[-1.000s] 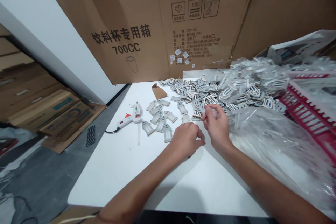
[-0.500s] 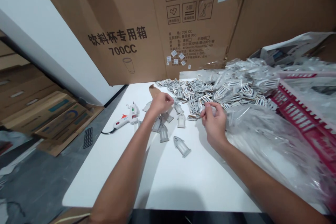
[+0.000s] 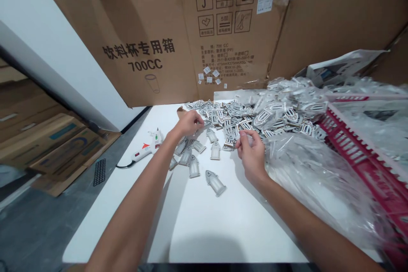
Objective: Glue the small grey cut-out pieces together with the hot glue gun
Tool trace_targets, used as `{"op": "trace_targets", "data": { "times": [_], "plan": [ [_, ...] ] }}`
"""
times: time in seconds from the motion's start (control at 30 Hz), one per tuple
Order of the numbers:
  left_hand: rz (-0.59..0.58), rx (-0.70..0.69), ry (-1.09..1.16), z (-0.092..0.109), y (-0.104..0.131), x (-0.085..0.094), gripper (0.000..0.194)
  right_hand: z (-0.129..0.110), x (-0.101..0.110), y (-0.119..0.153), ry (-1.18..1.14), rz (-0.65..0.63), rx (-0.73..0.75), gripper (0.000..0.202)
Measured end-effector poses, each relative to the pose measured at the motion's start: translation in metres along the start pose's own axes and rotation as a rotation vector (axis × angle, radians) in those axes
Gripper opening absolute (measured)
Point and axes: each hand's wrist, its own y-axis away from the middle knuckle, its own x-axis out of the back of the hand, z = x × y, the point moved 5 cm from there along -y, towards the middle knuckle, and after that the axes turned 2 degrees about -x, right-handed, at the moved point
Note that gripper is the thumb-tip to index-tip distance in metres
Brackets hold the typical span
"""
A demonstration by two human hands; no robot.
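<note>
Fingers pinched together, my left hand [image 3: 190, 123] is over the near left edge of a heap of grey window-shaped pieces [image 3: 234, 114]; a small grey piece seems to touch its fingertips, but I cannot make it out. My right hand [image 3: 251, 148] is closed at the front of the heap, its thumb and fingers curled together; what they hold is too small to tell. Several loose pieces lie on the white table between my forearms, among them one [image 3: 215, 182] nearest me and another [image 3: 215, 151] below the heap.
A white glue gun [image 3: 148, 148] lies left of my left forearm. Behind the table [image 3: 223, 229] stands a large cardboard box [image 3: 153, 21]. On the right are clear plastic bags [image 3: 306, 178] and a magenta basket [image 3: 357, 157]. Flattened cartons [image 3: 66, 140] lie on the floor at left.
The view has shifted a little. My left hand has moved slightly off the loose pieces and towards the heap, uncovering some of them. My right hand stays closed at the heap's front.
</note>
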Motion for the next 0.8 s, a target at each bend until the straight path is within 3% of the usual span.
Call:
{"op": "trace_targets", "data": {
  "times": [0.1,0.2,0.3,0.43,0.57,0.67,0.8],
  "plan": [
    [0.246,0.002,0.132,0.027,0.054,0.026,0.009,0.002,0.001,0.000,0.010,-0.009,0.001,0.041],
    [0.336,0.061,0.240,0.058,0.132,0.034,0.011,0.006,0.001,0.001,0.018,-0.016,-0.008,0.040],
    [0.256,0.211,0.306,0.072,0.210,0.016,0.015,0.008,0.000,0.004,0.021,-0.024,-0.014,0.040],
    [0.052,0.369,0.241,0.060,0.282,-0.016,0.016,0.003,-0.003,0.010,0.011,-0.041,0.011,0.038],
    [0.025,0.381,0.160,0.052,0.308,-0.019,0.016,-0.001,-0.005,0.016,0.036,-0.059,0.041,0.037],
    [0.041,0.356,0.115,0.058,0.306,-0.007,0.016,0.001,-0.005,0.017,0.053,-0.061,0.039,0.039],
    [-0.014,0.366,0.246,0.063,0.293,0.002,0.017,0.003,-0.005,0.017,0.086,-0.083,0.069,0.042]
  ]
}}
